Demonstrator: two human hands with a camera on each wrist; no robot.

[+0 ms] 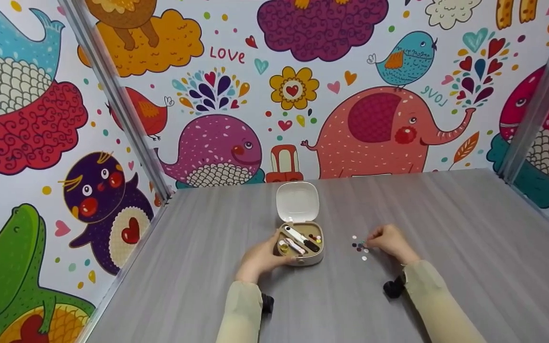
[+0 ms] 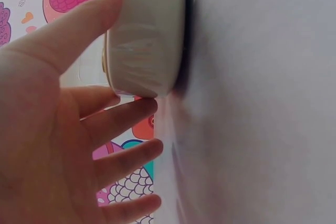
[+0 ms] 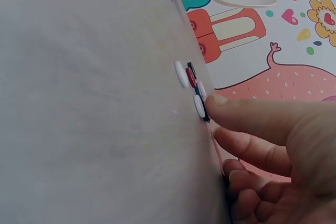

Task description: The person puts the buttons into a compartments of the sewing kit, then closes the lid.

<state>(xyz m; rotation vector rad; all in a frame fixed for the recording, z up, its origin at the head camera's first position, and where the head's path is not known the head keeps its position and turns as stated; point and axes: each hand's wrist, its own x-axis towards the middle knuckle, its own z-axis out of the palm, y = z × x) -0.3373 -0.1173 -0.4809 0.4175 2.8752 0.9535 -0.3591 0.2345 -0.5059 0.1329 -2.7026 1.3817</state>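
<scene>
My left hand [image 1: 261, 259] holds a small cream sewing box [image 1: 310, 260] by its left side, thumb on the front wall and fingertips at the side. Its white lid [image 1: 297, 202] stands open at the back. Inside lie a white-and-black tool [image 1: 310, 245], a pale slim item [image 1: 295, 246], a small gold item [image 1: 283, 247] and several buttons [image 1: 319, 240]. To the right, my right hand [image 1: 393, 244] reaches down at loose buttons [image 3: 181, 74] on the table. Its thumb tip is right at them, with the index fingertip a little apart from the thumb.
The loose buttons, white, dark and red, lie in a small cluster on the grey wood-grain table [image 1: 198, 267]. Printed cartoon panels [image 1: 227, 57] with metal corner posts [image 1: 127, 100] stand along the table's back and sides. Each wrist carries a black camera [image 1: 393, 288].
</scene>
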